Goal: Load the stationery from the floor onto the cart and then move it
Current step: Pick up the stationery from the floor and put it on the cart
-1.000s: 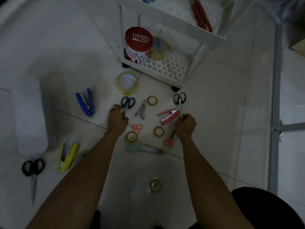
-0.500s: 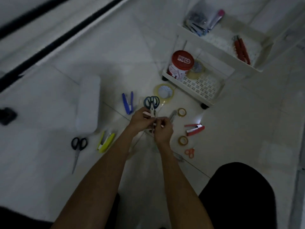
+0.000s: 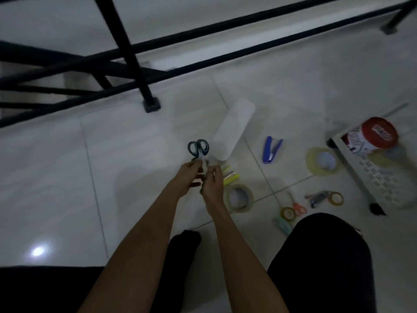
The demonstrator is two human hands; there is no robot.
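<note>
My left hand [image 3: 187,175] and my right hand [image 3: 212,179] are pressed together low over the floor, both gripping scissors [image 3: 198,148] whose blue-grey handles stick up. What lies under the hands is hidden. A yellow stapler [image 3: 230,175] and a tape roll [image 3: 240,197] lie just right of them. Farther right lie a blue stapler [image 3: 272,152], a big tape roll [image 3: 322,161], orange scissors [image 3: 297,206], two small tape rolls [image 3: 287,213] and a grey stapler [image 3: 317,197]. The white cart [image 3: 383,188] at the right edge carries a red-lidded tin [image 3: 372,136].
A white oblong case [image 3: 234,129] lies beyond the hands. A black metal frame with a footed leg [image 3: 149,102] crosses the far floor. My knee in black [image 3: 322,256] and a dark foot [image 3: 180,245] are below. A green cutter [image 3: 283,224] lies by the knee.
Each hand picked up scissors near the cart, then the hands came together. They have moved left to the yellow stapler, and the view has swung left, pushing the cart to the right edge.
</note>
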